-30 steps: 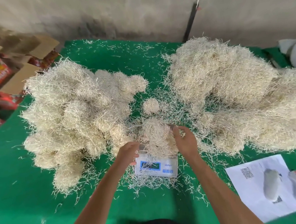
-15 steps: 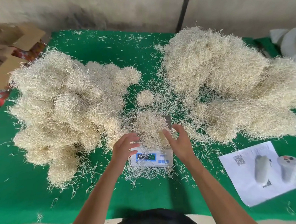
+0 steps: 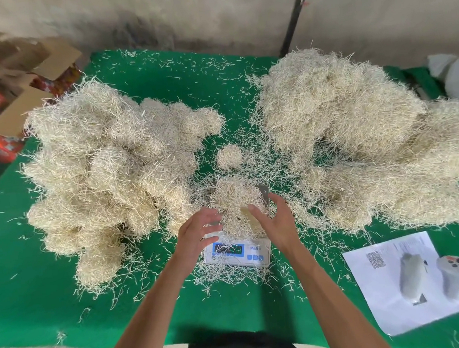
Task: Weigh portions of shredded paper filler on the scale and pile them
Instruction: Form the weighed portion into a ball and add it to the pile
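Green felt table [image 3: 177, 306], big shredded-paper heaps either side. Portion [image 3: 236, 200] sits on scale [image 3: 237, 251]; left hand [image 3: 198, 229] and right hand [image 3: 275, 220] flank it, fingers spread, gripping nothing. Weighing step; next probably reading the display, then lifting to a heap.

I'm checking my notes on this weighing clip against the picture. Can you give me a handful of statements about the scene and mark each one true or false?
1. A portion of shredded paper sits on the scale. True.
2. The left hand is lifting a clump high above the table. False: it is low beside the portion on the scale, fingers relaxed.
3. A small round clump lies on the green table cover beyond the scale, apart from both big piles. True.
4. The printed sheet lies to the left of the scale. False: it lies to the right, near the table's front edge.
5. The right hand is at the portion's right side. True.
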Motion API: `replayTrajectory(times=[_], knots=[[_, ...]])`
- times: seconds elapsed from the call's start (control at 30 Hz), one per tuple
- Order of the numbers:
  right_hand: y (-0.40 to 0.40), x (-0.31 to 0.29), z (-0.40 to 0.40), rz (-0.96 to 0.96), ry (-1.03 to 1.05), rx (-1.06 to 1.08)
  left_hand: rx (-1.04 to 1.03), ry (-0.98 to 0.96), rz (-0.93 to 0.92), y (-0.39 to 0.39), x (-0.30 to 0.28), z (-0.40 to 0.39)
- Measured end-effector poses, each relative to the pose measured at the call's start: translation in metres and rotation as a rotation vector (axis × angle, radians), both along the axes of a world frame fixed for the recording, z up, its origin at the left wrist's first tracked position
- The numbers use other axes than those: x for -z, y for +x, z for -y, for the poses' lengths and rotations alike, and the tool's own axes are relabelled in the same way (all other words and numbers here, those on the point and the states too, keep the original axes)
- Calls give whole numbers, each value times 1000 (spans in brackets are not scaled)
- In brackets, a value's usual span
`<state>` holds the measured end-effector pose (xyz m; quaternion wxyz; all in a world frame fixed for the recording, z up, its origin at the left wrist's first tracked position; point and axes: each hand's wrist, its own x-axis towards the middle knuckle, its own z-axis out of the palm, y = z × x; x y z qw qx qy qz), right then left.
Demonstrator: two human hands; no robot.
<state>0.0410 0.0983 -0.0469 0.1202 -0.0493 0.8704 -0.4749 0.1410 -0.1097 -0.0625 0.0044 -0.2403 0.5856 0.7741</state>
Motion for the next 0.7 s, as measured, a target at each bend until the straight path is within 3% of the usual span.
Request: replayTrajectory(times=[0.13, 0.23, 0.33, 0.4, 0.5, 0.57, 0.63, 0.7], knots=[[-9, 4, 14, -117, 147, -120, -30, 24, 34, 5, 1, 2], [-21, 9, 36, -224, 477, -343, -64, 63, 57, 11, 0, 2], [-27, 11, 63, -195, 681, -447, -110, 138, 105, 17, -3, -2], [-24, 7, 75, -227, 629, -473, -169, 257, 180, 20, -2, -5], [-4, -5, 90, -225, 273, -449, -197, 655, 274, 15, -15, -6], [11, -15, 100, -213, 89, -486, -242, 666, 269, 0, -25, -5], [19, -21, 104, -261, 70, -571, -433, 583, 216, -16, -39, 0], [20, -25, 105, -305, -6, -566, -493, 489, 139, -36, -57, 9]])
